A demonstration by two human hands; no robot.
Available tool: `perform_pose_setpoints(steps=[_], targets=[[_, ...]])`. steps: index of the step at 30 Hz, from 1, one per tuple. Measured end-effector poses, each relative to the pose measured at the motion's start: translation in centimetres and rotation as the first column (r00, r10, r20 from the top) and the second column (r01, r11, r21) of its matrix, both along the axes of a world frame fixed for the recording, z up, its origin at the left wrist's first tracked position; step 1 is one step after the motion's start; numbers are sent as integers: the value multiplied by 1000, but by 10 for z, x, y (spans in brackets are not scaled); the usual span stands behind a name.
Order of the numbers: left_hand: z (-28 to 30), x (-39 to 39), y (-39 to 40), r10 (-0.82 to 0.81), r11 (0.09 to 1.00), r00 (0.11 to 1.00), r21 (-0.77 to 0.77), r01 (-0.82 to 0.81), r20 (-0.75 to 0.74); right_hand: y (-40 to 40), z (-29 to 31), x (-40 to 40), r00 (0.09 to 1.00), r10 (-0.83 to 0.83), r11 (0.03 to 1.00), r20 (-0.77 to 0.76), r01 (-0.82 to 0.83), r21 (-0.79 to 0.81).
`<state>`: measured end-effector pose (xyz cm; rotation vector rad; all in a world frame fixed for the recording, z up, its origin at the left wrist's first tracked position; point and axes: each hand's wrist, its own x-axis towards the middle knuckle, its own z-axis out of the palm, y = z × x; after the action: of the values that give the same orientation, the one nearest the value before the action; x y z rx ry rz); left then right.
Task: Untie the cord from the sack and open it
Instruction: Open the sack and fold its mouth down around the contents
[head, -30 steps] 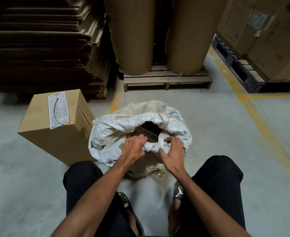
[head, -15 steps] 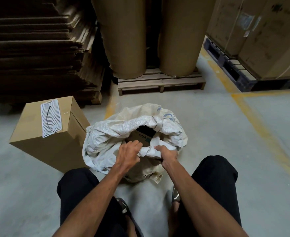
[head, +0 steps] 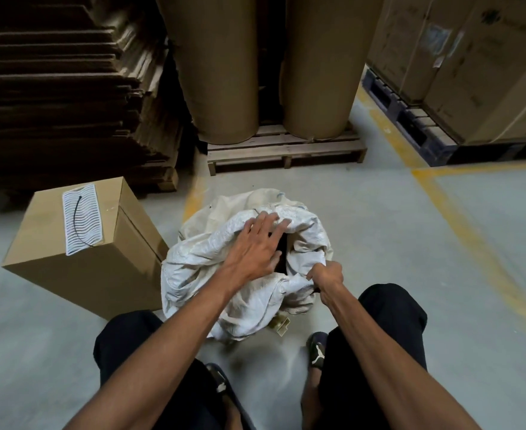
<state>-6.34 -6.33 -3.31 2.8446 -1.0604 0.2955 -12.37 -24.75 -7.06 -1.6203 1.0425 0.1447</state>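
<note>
Your left hand (head: 255,246) lies spread, fingers splayed flat over the far folds of the white sack (head: 224,274), which sits on the floor (head: 395,243) at the center of the frame, its mouth showing a dark gap. Your right hand (head: 327,274) is fisted tight on the sack's near rim. A cardboard box (head: 78,243) stands touching the sack's left side.

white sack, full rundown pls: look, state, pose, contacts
The white sack looks like woven plastic fabric, crumpled and slumped on the concrete floor, close beside a cardboard box. Its mouth is loosely open, showing a dark gap at the top. The left hand lies spread across the far rim; the right hand grips the near edge in a fist. No cord is visible.
</note>
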Motion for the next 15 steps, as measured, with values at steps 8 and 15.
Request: perform_pose_setpoints(steps=[8, 15], targets=[[-12, 47, -25, 28, 859, 997, 508, -62, 74, -30, -5, -11, 983, 173, 985, 62, -174, 16], [-2, 66, -60, 154, 924, 978, 371, -91, -143, -41, -19, -28, 982, 160, 981, 98, -169, 97]])
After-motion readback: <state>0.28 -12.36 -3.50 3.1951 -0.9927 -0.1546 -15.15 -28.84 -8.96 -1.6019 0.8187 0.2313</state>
